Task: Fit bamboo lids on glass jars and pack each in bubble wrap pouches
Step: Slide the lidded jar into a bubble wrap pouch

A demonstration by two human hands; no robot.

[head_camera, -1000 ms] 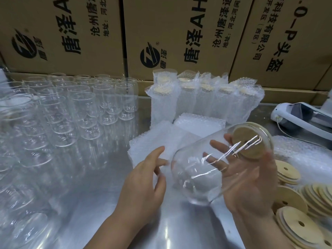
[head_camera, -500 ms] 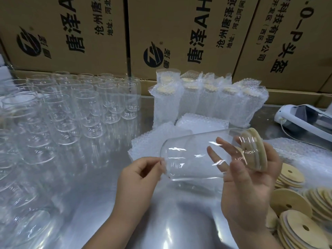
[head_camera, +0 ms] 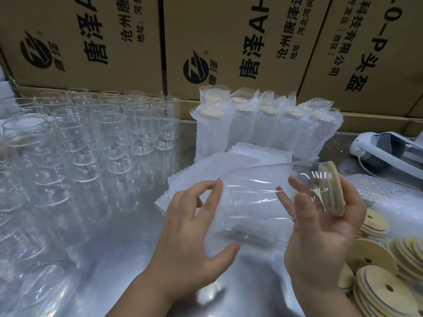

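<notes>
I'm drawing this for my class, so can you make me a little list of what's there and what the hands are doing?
Held thing: glass jar, lying sideways, bamboo lid on its mouth
Right hand: grips the jar at the lid end
Left hand: holds the jar's base, finger above, thumb below
On the left: many open jars, upright, no lids
At the back: jars in bubble wrap pouches, standing
In the middle: flat pouches in a pile
On the right: loose lids, stacked
</notes>
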